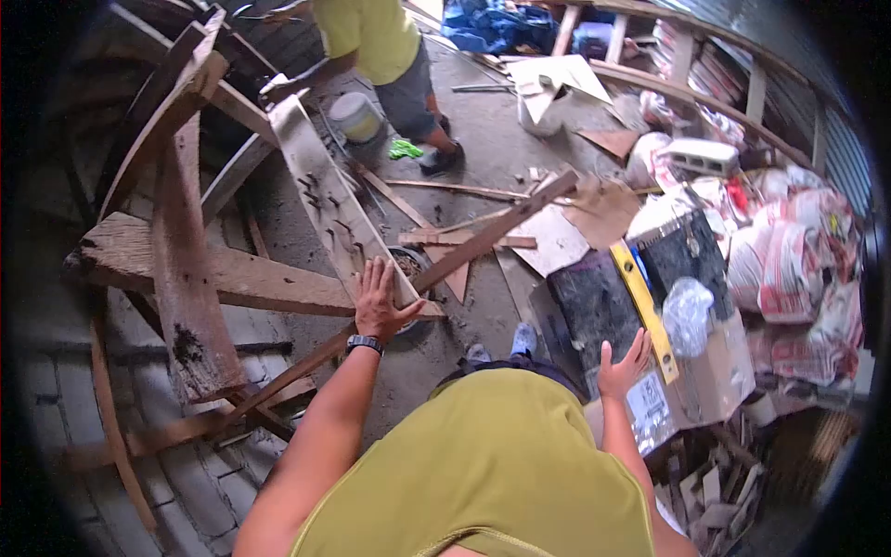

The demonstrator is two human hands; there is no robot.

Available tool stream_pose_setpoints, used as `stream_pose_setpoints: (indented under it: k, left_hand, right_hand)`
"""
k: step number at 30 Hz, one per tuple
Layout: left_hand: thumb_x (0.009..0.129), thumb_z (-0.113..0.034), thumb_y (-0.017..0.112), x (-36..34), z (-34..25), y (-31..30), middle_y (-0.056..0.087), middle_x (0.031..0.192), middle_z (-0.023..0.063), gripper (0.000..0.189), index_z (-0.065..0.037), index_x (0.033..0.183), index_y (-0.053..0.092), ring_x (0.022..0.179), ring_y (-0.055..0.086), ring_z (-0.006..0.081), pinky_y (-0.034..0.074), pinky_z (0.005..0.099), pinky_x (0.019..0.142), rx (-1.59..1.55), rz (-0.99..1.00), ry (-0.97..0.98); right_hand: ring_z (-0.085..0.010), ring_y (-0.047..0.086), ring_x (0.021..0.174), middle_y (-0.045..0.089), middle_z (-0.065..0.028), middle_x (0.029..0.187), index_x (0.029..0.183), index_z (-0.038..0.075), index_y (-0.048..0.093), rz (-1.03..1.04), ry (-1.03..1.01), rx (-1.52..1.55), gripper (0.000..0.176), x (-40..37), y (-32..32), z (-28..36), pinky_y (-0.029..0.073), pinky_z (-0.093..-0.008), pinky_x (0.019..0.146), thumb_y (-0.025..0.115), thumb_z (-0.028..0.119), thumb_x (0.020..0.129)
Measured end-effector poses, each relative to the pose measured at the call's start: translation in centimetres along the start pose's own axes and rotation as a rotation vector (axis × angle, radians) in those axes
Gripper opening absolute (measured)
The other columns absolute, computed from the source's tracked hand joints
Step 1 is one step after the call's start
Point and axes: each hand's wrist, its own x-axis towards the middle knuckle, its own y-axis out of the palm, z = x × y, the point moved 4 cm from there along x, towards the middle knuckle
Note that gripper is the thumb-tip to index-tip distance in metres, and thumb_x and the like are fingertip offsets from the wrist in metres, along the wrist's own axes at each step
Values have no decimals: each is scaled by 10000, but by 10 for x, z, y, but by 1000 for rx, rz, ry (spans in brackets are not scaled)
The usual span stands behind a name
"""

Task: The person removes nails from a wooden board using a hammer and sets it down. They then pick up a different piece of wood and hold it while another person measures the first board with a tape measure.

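Running from far left to near right, the plank (pixel 327 193) lies under the flat, open left hand (pixel 378 302), the open right hand (pixel 620 374) empty and apart.

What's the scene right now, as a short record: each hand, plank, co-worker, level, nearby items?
Left hand: open, palm down on the near end of the plank
Right hand: open, close to the level; contact unclear
Plank: slanted, nails sticking up
Co-worker: one hand at the plank's far end
Level: yellow, lying across the box
Nearby: clear plastic on the box, bucket near the co-worker, sacks beyond the box
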Motion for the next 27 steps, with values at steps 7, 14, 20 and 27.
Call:
stream_pose_setpoints:
  k: [7, 14, 20, 27]
  left_hand:
    - [765, -672, 797, -2, -1, 1, 368, 1648, 227, 1071, -79, 1574, 424, 1564, 286, 384, 180, 557, 1289, 14, 19, -23]
    - [733, -676, 819, 0, 0, 3, 363, 1663, 185, 1108, -86, 1580, 416, 1557, 303, 382, 207, 558, 1279, 33, 44, -28]
    - [723, -684, 824, 0, 0, 3, 382, 1649, 197, 1111, -82, 1570, 432, 1547, 317, 397, 226, 560, 1273, 29, 21, -11]
    - [713, -660, 847, 0, 1, 4, 392, 1641, 206, 1108, -71, 1561, 445, 1548, 318, 397, 227, 563, 1273, 18, 9, 5]
  right_hand:
    - [-406, 240, 1565, 299, -181, 1685, 1628, 105, 320, 268, -342, 47, 934, 41, 34, 31, 161, -585, 1270, 712, 551, 906]
    - [-390, 174, 1595, 210, -165, 1732, 1656, 131, 262, 391, -384, -178, 1115, 32, 64, 39, 112, -604, 1278, 680, 722, 808]
    - [-379, 186, 1593, 224, -161, 1727, 1649, 132, 283, 392, -379, -206, 1086, 32, 65, 39, 128, -603, 1277, 676, 709, 816]
    - [-377, 192, 1591, 236, -161, 1722, 1641, 133, 299, 375, -389, -188, 1084, 33, 64, 39, 130, -601, 1277, 686, 703, 805]
